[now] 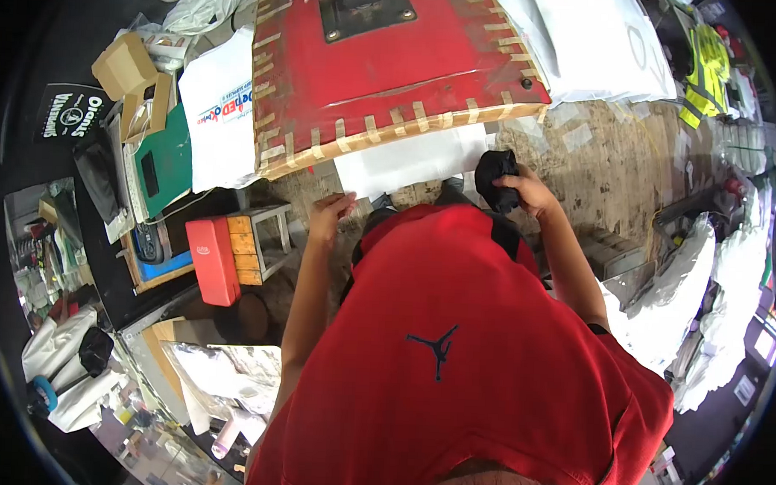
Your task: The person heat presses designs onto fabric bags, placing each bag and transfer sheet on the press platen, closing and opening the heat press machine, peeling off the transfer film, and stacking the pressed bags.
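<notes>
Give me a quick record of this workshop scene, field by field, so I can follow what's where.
Left hand: near the corner of the white sheet; contact unclear
Right hand: gripping a black bundle
In front: red-covered surface, its edges lined with tape strips
On that surface: dark plate
Left side: red box against a wooden stool
Right side: yellow high-visibility vest
Unclear: what the bundle is

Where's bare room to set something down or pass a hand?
The red panel looks bare between its dark plate and taped front edge. Wood-patterned floor shows between the right hand and yellow vest, bar pale scraps. Crowded: left of the panel, white bag, green board, open cardboard box.
</notes>
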Demonstrator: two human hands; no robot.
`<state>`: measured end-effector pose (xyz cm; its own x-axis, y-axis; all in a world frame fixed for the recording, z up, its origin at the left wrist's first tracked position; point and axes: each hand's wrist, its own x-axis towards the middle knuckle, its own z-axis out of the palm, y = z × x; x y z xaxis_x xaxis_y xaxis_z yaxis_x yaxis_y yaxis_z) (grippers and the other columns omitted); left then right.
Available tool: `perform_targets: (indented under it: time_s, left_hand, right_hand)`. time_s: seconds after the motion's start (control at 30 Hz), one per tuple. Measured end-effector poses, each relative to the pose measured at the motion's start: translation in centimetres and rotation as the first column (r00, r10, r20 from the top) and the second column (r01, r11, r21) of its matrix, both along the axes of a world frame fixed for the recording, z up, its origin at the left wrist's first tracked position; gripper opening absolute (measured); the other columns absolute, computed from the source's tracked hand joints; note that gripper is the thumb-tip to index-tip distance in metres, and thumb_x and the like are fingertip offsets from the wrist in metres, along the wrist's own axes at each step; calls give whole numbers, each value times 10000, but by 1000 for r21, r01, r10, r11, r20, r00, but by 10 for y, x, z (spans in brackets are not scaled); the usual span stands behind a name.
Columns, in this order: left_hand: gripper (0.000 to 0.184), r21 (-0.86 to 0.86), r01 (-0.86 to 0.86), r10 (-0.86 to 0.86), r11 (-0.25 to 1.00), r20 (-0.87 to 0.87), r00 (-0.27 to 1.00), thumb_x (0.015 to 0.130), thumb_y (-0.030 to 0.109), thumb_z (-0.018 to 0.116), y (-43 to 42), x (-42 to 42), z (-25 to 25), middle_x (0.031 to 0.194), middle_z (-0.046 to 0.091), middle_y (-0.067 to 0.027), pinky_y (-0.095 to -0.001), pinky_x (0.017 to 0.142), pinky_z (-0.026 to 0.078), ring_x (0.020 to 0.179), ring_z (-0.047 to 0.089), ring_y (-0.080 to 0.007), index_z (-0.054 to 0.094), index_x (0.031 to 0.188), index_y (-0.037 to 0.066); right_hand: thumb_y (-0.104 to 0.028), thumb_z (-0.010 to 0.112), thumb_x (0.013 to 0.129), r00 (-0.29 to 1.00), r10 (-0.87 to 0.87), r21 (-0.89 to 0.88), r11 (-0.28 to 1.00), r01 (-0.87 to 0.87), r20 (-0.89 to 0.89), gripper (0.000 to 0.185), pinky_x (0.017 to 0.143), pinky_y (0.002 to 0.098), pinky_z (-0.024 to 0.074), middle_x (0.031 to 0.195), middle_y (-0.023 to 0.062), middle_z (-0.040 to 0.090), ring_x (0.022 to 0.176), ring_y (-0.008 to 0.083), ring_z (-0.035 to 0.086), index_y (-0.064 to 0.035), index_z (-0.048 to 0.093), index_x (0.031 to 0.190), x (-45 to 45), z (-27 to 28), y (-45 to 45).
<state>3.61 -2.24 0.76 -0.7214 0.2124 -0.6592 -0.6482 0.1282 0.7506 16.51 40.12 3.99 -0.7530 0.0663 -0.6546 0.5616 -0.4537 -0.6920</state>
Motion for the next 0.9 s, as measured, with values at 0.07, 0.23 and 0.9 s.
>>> perform_targets:
  time_s: [0.07,0.23,0.9]
  left_hand:
    - [278,5,-32,32,999,9,999,856,205,791,1,10,-5,823,700,-56,-244,709,488,746,630,-117,725,964,-43]
    - [301,-47,55,-57,997,-30,998,870,269,779,0,15,-11,806,698,-31,-238,674,462,725,605,-82,740,907,-28]
    - [336,-96,153,-166,983,-147,975,893,307,748,-24,3,-24,830,707,-31,-246,691,478,752,602,-76,751,975,-20]
  right_hand:
    - [-58,749,770,999,36,12,999,-36,19,462,761,327,582,992,120,699,859,208,702,76,594,1184,8,-2,1]
    - [-62,744,755,985,134,206,966,-153,104,516,817,338,557,991,125,698,919,213,693,17,584,1240,8,1,1]
    - [-361,655,897,755,648,734,-560,385,98,425,982,561,457,1312,133,594,1191,364,565,-188,642,1286,-210,-15,-60]
